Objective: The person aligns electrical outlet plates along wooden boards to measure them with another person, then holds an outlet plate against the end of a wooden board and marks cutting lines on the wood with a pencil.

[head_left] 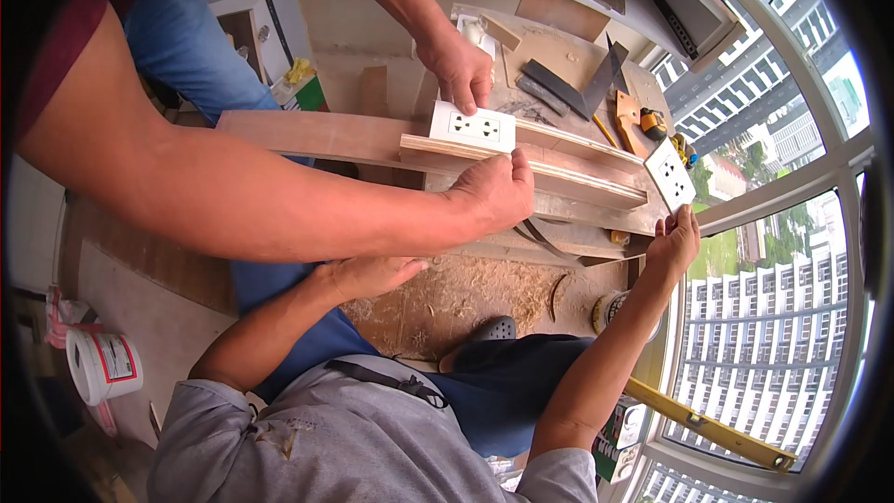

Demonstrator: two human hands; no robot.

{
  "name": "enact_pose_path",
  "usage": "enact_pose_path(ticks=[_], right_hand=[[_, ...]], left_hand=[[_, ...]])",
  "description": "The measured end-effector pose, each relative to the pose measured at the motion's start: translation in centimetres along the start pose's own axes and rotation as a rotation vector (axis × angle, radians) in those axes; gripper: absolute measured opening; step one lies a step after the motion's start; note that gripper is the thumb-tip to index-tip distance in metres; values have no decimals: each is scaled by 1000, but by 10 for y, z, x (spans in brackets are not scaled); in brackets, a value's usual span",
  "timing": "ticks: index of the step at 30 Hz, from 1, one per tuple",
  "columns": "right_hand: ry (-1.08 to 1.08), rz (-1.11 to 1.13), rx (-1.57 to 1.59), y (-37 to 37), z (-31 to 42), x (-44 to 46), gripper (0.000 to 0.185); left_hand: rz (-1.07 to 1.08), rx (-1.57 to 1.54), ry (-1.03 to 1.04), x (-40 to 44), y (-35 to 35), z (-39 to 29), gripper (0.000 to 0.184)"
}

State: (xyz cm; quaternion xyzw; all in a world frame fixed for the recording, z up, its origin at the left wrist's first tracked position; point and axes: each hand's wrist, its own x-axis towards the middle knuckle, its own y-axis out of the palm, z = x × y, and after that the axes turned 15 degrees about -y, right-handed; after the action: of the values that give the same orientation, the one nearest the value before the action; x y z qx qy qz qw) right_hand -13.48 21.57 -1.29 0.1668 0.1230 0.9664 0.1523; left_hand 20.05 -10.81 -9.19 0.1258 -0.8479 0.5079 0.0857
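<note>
My right hand (676,240) pinches the lower edge of a white socket plate (670,177) beside the right end of the wooden strips. Fairly flat, my left hand (372,277) lies near blue trouser cloth, nothing visible in it, its fingers partly seen. A co-worker's two hands hold another white socket plate (473,127), one from above (463,67) and one at its lower right corner (494,191). That plate rests across a pair of parallel plywood strips (559,176), near a long wooden board (317,133).
On the workbench (559,45) lie dark metal pieces (557,87), a pencil (605,131), a leather holder (631,123) and a yellow tape measure (654,125). Shavings (503,291) cover the floor. A yellow level (712,428) leans by the window; a white bucket (104,366) stands left.
</note>
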Motion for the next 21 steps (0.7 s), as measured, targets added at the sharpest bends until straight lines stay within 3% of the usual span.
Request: enact_pose_path(ticks=[7,14,21], right_hand=[[8,-42,-12,2,3,-3,15],[17,-6,38,-6,-12,9,18],[7,11,47,1,-3,2,9]], left_hand=[[142,-59,-135,8,-23,-11,34],[41,-6,-37,7,-16,-7,34],[86,-44,-96,8,-22,-12,35]])
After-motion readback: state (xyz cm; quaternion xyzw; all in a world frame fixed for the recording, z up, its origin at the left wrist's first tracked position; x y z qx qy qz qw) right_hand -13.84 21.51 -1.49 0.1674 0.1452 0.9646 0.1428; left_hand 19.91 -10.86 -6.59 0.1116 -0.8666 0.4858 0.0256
